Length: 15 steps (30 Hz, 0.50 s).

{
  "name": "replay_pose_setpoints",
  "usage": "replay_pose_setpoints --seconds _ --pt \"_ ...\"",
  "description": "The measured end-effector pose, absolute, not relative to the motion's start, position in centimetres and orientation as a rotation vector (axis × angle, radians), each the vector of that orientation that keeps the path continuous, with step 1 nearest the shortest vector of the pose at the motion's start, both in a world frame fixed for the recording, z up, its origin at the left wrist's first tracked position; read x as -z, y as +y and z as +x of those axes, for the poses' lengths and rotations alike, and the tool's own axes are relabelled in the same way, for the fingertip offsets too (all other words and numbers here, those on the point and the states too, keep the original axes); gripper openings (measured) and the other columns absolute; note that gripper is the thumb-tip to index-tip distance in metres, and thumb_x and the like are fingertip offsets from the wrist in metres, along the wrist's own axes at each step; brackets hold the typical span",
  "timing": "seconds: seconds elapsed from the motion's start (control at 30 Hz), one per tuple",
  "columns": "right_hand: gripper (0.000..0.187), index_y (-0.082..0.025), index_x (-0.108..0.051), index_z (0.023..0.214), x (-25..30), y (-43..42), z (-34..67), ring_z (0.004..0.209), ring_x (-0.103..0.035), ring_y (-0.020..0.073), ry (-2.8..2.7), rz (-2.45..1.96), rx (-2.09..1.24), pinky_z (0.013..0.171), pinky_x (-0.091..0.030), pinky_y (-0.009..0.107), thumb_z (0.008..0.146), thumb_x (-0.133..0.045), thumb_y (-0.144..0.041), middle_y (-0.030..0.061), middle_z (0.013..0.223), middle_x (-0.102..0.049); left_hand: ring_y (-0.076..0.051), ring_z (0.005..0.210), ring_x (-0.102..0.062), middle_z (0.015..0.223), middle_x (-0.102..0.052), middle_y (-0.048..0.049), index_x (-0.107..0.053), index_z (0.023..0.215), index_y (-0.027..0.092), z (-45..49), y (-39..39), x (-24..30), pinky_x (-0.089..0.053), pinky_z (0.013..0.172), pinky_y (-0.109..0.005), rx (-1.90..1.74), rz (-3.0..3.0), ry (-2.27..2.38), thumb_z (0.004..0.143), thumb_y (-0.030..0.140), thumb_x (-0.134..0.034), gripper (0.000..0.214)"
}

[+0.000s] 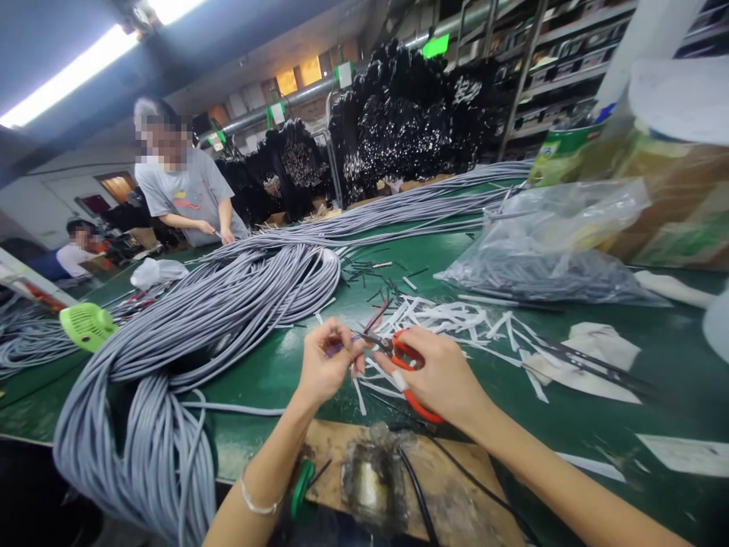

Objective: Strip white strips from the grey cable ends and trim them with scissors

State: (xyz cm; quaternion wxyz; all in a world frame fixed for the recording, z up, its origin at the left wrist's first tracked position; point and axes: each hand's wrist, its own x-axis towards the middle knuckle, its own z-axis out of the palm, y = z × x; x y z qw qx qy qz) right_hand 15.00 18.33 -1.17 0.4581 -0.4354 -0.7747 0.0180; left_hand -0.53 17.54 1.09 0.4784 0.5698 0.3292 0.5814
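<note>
Left hand (329, 358): thin wires (356, 336) pinched between thumb and fingertips, remaining fingers curled in.
Right hand (447, 368): orange-handled scissors (387, 346) gripped, fingers wrapped around the handles; blades aimed at the wires (whether they are closed on them cannot be told, too small).
Wire location: held above the near part of the green table (598, 422), midway between its left and right edges, just left of the scissor tips.
Wire handling: judged very light, soft, bendy, easily nicked; best held close behind the working end, clear of the blades.
Scissors handling: judged stiff and light; best taken by the coated handles.
White strips (424, 313): scattered beyond the hands.
Grey cables (228, 304): coiled thickly, draped over the near edge at left; judged heavy as a bunch, springy singly.
Wooden board (456, 486): set at the near edge, small metal pot (370, 479) placed on it.
Clear bag (558, 251): laid toward the far right corner.
Co-worker (190, 190): seen past the cables; cable handled there.
</note>
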Motion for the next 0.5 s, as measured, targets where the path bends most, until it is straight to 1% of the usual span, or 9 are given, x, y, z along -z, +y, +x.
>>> replay_pose_setpoints --seconds 0.1,0.23,0.33,0.4,0.43,0.5 --pt "0.033 -0.017 -0.043 0.054 1.3 18.1 14.9 0.047 -0.040 0.0079 -1.928 -1.072 -0.024 0.048 -0.030 0.019 0.079 -0.050 -0.039 -0.0021 0.053 -0.044 -0.006 0.034 -0.051 0.056 -0.062 0.0016 -0.033 0.059 0.017 -0.4 17.6 -1.0 -0.035 0.030 -0.013 -1.369 1.291 0.752 0.066 0.030 -0.071 0.040" --pt "0.037 -0.018 -0.039 0.050 1.2 18.2 14.9 0.043 -0.037 0.0071 -1.931 -1.085 -0.109 0.045 -0.029 0.019 0.078 -0.049 -0.040 -0.0031 0.048 -0.041 -0.006 0.033 -0.050 0.057 -0.064 0.0002 -0.030 0.062 0.018 -0.5 17.8 -1.0 -0.030 0.028 -0.011 -1.349 1.162 0.713 0.064 0.030 -0.073 0.044" --pt "0.039 -0.018 -0.036 0.047 0.7 18.5 15.3 0.041 -0.034 0.0065 -1.921 -1.140 -0.176 0.042 -0.026 0.019 0.075 -0.050 -0.041 -0.0036 0.044 -0.039 -0.002 0.032 -0.043 0.057 -0.062 0.0023 -0.042 0.074 0.018 -0.7 17.8 -1.5 -0.024 0.029 -0.009 -1.409 1.065 0.730 0.060 0.029 -0.076 0.039" --pt "0.037 -0.018 -0.038 0.047 0.3 18.6 15.8 0.040 -0.033 0.0065 -1.871 -1.171 -0.202 0.042 -0.025 0.019 0.074 -0.050 -0.040 -0.0036 0.043 -0.039 0.001 0.030 -0.034 0.055 -0.058 0.0051 -0.050 0.087 0.016 -0.8 17.6 -2.1 -0.019 0.029 -0.008 -1.420 0.989 0.753 0.059 0.032 -0.076 0.041" --pt "0.036 -0.018 -0.038 0.047 0.1 18.6 16.0 0.040 -0.032 0.0065 -1.835 -1.178 -0.211 0.042 -0.025 0.019 0.074 -0.049 -0.040 -0.0038 0.043 -0.038 0.002 0.030 -0.031 0.053 -0.054 0.0062 -0.054 0.090 0.015 -0.8 17.6 -2.3 -0.017 0.029 -0.008 -1.400 0.954 0.764 0.059 0.035 -0.076 0.043" --pt "0.036 -0.018 -0.039 0.048 -0.3 18.5 16.1 0.041 -0.031 0.0065 -1.768 -1.176 -0.221 0.042 -0.025 0.020 0.073 -0.050 -0.040 -0.0042 0.043 -0.037 0.003 0.029 -0.027 0.050 -0.049 0.0070 -0.060 0.089 0.012 -0.7 17.4 -2.5 -0.015 0.029 -0.009 -1.331 0.904 0.780 0.060 0.040 -0.074 0.043"
